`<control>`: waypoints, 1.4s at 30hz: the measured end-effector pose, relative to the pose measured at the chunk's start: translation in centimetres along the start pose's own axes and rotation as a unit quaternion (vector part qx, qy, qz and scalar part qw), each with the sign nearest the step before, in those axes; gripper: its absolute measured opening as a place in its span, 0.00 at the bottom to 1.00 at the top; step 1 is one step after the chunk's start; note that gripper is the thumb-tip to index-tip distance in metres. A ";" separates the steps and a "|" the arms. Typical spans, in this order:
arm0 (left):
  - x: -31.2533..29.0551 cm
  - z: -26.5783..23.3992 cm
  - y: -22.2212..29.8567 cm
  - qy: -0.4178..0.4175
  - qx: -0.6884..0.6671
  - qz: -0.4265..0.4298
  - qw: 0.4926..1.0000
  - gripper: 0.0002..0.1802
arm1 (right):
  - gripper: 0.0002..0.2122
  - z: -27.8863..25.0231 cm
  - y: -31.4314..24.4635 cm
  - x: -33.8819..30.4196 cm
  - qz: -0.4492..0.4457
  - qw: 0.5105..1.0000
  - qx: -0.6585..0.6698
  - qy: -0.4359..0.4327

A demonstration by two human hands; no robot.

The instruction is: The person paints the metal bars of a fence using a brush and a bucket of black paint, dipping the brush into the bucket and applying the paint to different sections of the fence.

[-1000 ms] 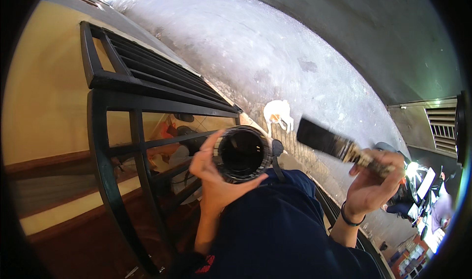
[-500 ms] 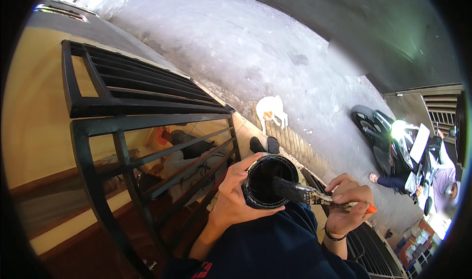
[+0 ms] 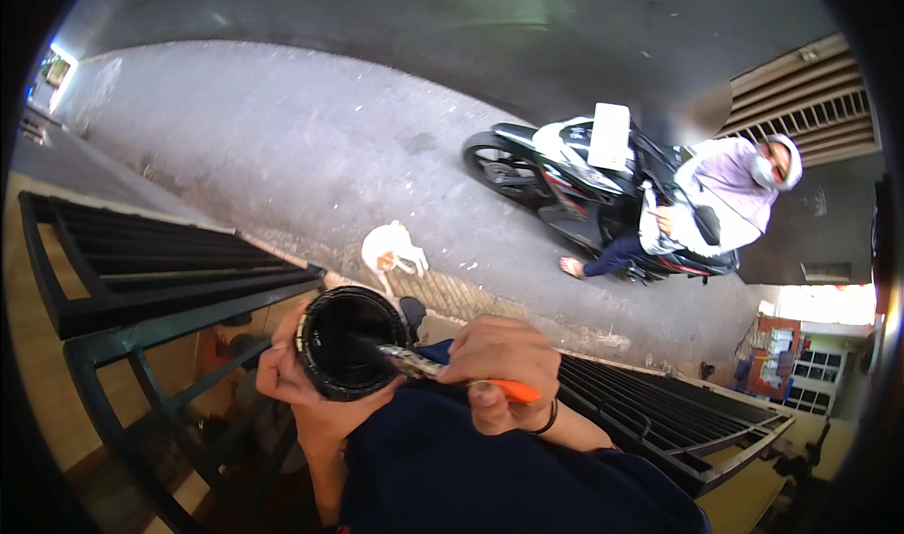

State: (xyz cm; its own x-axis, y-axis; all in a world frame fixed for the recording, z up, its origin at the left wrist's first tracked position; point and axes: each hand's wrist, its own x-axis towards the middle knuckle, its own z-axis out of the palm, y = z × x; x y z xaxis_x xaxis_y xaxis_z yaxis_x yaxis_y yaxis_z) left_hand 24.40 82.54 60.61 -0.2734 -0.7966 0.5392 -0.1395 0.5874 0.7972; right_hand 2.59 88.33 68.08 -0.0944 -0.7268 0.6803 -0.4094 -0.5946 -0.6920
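The left hand, wrapped around the can, should steady it, and the right hand, gripping the brush, should wipe lightly against its right rim.

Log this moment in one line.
Left hand: holds can; right hand: holds brush at can's mouth; beyond: white animal, motorbike

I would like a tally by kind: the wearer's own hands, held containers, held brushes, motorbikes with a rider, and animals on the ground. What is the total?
Own hands: 2 (left hand, right hand)
Container: 1
Brush: 1
Motorbike: 1
White animal: 1
Total: 6
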 end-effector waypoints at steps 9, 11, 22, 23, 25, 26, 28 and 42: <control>0.2 4.9 8.9 0.008 -0.006 0.089 0.996 0.70 | 0.12 -8.3 -5.8 -2.6 -0.051 0.998 -0.031 0.000; -0.1 5.3 11.8 0.006 0.001 0.092 0.996 0.71 | 0.13 -10.0 -7.8 -2.8 -0.047 0.999 -0.015 0.004; -21.2 28.0 38.8 0.050 0.017 0.085 0.995 0.67 | 0.15 -40.2 -22.6 -23.5 -0.047 0.993 -0.016 0.104; -22.1 31.7 41.2 0.049 0.044 0.086 0.994 0.66 | 0.16 -44.5 -22.8 -24.8 -0.036 0.992 0.007 0.124; -23.8 37.3 45.1 0.032 0.047 0.098 0.994 0.66 | 0.18 -50.9 -24.4 -27.8 -0.012 0.989 0.011 0.145; -24.2 40.5 46.2 0.025 0.049 0.102 0.993 0.67 | 0.18 -54.1 -25.0 -29.1 -0.010 0.990 0.021 0.141; -27.3 44.5 51.8 0.023 0.064 0.113 0.991 0.68 | 0.17 -60.1 -26.5 -31.6 0.000 0.995 0.001 0.102; -20.2 42.0 51.9 0.078 0.073 0.109 0.988 0.59 | 0.06 -56.2 -24.8 -21.9 -0.012 0.992 -0.093 -0.087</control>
State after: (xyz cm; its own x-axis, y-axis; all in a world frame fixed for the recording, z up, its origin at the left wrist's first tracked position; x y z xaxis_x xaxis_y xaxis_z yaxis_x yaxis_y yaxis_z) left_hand -17.32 135.12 79.72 -0.1630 -0.6551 0.7377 -0.2336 0.7521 0.6163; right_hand -36.20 138.34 83.88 0.0679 -0.7710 0.6332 -0.5708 -0.5506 -0.6092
